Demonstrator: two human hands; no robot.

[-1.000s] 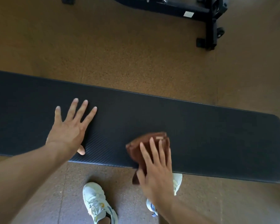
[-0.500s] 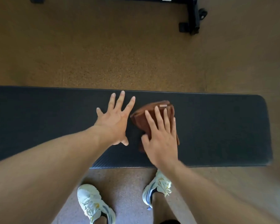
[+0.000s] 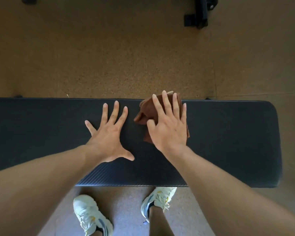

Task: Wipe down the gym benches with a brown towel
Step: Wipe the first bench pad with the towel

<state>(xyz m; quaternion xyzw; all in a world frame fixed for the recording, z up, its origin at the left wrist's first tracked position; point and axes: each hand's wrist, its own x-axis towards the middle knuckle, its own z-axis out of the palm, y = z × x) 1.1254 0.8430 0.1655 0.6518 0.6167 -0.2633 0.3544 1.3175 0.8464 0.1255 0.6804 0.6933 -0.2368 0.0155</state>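
- Seen from above, looking down at a long black padded tabletop [image 3: 228, 142] stretching left to right across a speckled brown floor [image 3: 126, 57].
- Right hand [image 3: 169, 126] flat on a bunched brown towel [image 3: 144, 113], fingers straight and slightly spread, pressing it down; grip open, nothing curled around the cloth.
- Towel directly under that palm and fingers, at the far edge of the tabletop, its top fold reaching just past that edge; brown cloth showing to the left of the thumb and along the right side of the hand.
- Left hand [image 3: 107, 138] just to the left of the towel, apart from it, palm down on the bare pad with fingers splayed wide and thumb stretched out toward the right; grip fully open, holding nothing.
- Both bare forearms reaching in from the bottom corners.
- Two white sneakers [image 3: 90, 217] on the floor below the near edge of the tabletop, nearer the viewer than the hands.
- Black metal frame foot [image 3: 197, 19] of other gym equipment far beyond the right hand, at the top edge.
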